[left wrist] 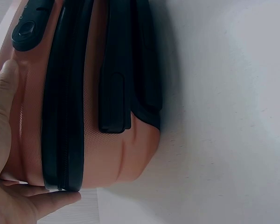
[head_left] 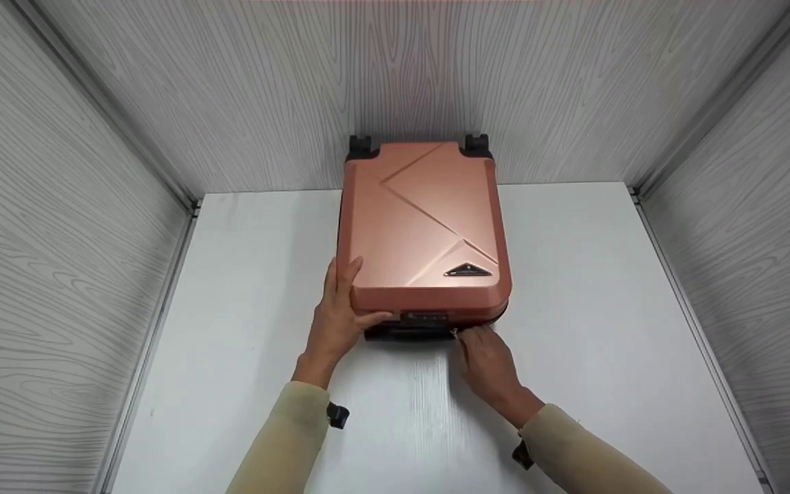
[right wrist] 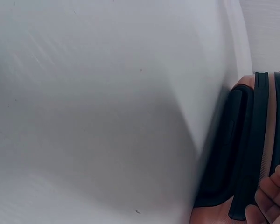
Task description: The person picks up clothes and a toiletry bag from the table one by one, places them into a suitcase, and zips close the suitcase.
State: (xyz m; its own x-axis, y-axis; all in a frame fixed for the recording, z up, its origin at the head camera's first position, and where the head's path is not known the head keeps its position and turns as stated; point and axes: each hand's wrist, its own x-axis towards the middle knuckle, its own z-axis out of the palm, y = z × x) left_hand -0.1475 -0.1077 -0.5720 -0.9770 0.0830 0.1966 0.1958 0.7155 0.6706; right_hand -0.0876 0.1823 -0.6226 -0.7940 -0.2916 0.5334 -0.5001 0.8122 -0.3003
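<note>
1. Right hand point(head_left: 487, 363), lower centre of the head view: fingers curled in, seemingly pinching a small metal zip pull point(head_left: 455, 333). Right wrist view crops the fingertips at its right edge, so the exact hold is hard to confirm.
2. Left hand point(head_left: 340, 319), spread wide at the lower-left corner of the suitcase point(head_left: 422, 226): thumb on the end face, fingers against the side, curled round nothing.
3. Suitcase lies flat, mid-frame, wheels point(head_left: 361, 145) toward the top, carry handle point(head_left: 402, 334) toward the bottom.
4. Step in hand, by my judgement: running the zip along its black band point(left wrist: 63, 116). Draw the pull parallel to the band; a sideways tug could jam it.
5. Left hand should brace against each tug, or the case may pivot on the white tabletop point(head_left: 573, 274). One left finger reaches the band; mind it there.
6. Corners probably drag most. Slow down, shorten the strokes, regrip as needed.
</note>
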